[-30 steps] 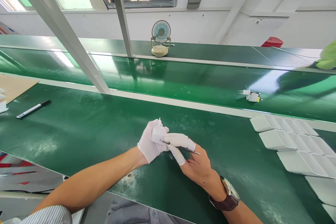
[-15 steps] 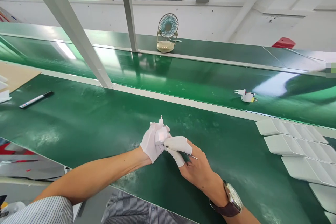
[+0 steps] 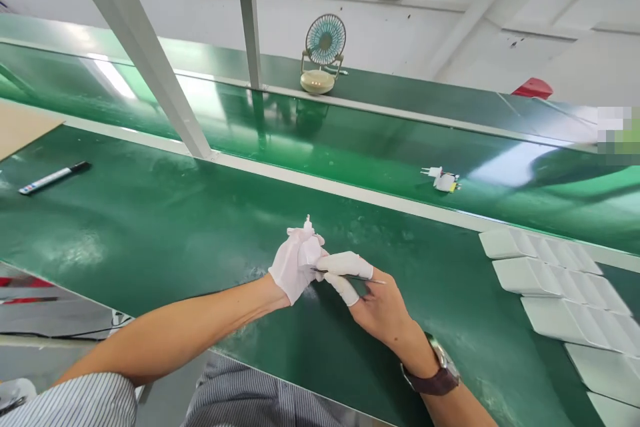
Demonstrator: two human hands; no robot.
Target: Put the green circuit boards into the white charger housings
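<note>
A: Where do we find the white piece (image 3: 309, 252)?
B: We see it above the bench (image 3: 175, 213), in the left hand (image 3: 289, 267), which wears a white glove. The fingers are closed around the piece, and a narrow prong end points away from the person.
A: And what does the right hand (image 3: 373, 300) do?
B: It grips a thin metal tool (image 3: 364, 279) between thumb and finger, which have white covers. The tip is at the lower right edge of the piece; whether it touches, we cannot tell. On this wrist we notice a watch (image 3: 436, 371) with a dark brown strap.
A: What do we see farther from the hands?
B: On the bench, well to the left, lies a marker pen (image 3: 53, 178) with a black cap, near a tan board (image 3: 25, 127). At the right, several white trays (image 3: 545, 280) stand in slanting rows, close to one another.
A: And behind the bench?
B: Beyond a pale rail (image 3: 320, 183) runs a shiny green strip (image 3: 360, 157). A white part with prongs (image 3: 443, 179) rests on it, and on the ledge farther back we have a small fan (image 3: 325, 41), standing upright.
</note>
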